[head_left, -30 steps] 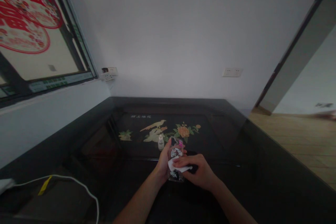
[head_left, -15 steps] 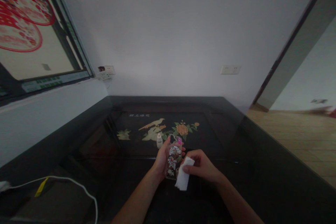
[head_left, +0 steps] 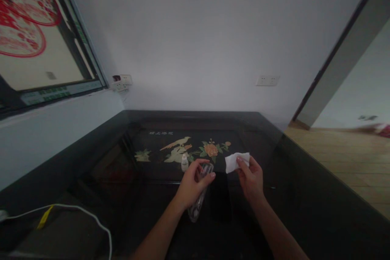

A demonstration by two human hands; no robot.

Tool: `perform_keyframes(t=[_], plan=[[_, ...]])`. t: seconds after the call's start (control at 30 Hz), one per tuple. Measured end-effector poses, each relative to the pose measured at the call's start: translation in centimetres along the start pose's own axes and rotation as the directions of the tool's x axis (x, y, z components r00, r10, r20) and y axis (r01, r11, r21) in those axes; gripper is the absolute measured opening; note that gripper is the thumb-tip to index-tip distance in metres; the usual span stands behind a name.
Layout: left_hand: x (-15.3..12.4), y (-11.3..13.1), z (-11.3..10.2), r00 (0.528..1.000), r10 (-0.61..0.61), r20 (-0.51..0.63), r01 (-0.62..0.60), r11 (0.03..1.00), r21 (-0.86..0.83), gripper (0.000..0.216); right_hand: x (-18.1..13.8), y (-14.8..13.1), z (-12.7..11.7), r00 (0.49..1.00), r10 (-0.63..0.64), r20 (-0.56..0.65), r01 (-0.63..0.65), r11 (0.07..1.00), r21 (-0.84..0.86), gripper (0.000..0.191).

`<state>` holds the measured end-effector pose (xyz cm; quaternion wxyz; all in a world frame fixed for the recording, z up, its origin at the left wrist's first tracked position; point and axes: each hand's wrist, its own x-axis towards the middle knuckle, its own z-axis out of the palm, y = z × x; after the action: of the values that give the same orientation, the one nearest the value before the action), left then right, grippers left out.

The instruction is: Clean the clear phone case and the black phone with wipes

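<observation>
My left hand (head_left: 195, 183) is closed around a phone in a clear case (head_left: 198, 205), thumb across it and fingers at its top end. The phone is turned nearly edge-on, so the patterned back is mostly hidden. A dark rectangular patch (head_left: 221, 197) shows just right of it; I cannot tell whether that is the screen or a reflection. To the right, my right hand (head_left: 251, 176) pinches a white tissue (head_left: 236, 162), apart from the phone. Beyond my left hand, a small clear bottle with a white top (head_left: 184, 163) stands upright on the glossy black table (head_left: 137, 219).
A white cable (head_left: 82, 208) with a yellow tag (head_left: 45, 217) crosses the table at left. Bird and flower pictures (head_left: 210, 149) decorate the tabletop. The wall behind carries sockets (head_left: 267, 80). A window (head_left: 55, 53) is at left, wooden floor (head_left: 341, 152) at right.
My left hand has turned the phone from back-facing to nearly edge-on and now grips it from above. My right hand has moved the tissue up and right, away from the phone.
</observation>
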<state>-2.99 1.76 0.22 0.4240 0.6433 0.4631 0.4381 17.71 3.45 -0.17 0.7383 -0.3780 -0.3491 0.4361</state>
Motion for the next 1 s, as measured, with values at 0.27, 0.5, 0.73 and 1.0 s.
perform_keyframes(t=[0.27,0.5,0.73,1.0], plan=[[-1.2,0.3,2.4,0.973,0.076,-0.22,0.105,0.7,0.706,0.054,-0.2,1.1,-0.6,0.992,-0.036,0.118,0.045,0.996,-0.074,0.024],[-1.2,-0.9,3.0,0.974,0.013,-0.227,0.187,0.518,0.835,0.057,-0.5,0.8,-0.3,0.99,-0.017,0.139,0.03,0.996,-0.087,0.025],[-1.4,-1.9,2.8,0.973,0.054,-0.223,0.18,0.424,0.887,0.059,-0.7,1.1,-0.5,0.983,0.005,0.185,0.021,0.99,-0.142,0.024],[-1.3,-1.9,2.9,0.973,0.026,-0.228,0.197,0.416,0.888,0.057,-0.7,0.6,-0.1,0.987,-0.001,0.164,0.04,0.971,-0.235,0.027]])
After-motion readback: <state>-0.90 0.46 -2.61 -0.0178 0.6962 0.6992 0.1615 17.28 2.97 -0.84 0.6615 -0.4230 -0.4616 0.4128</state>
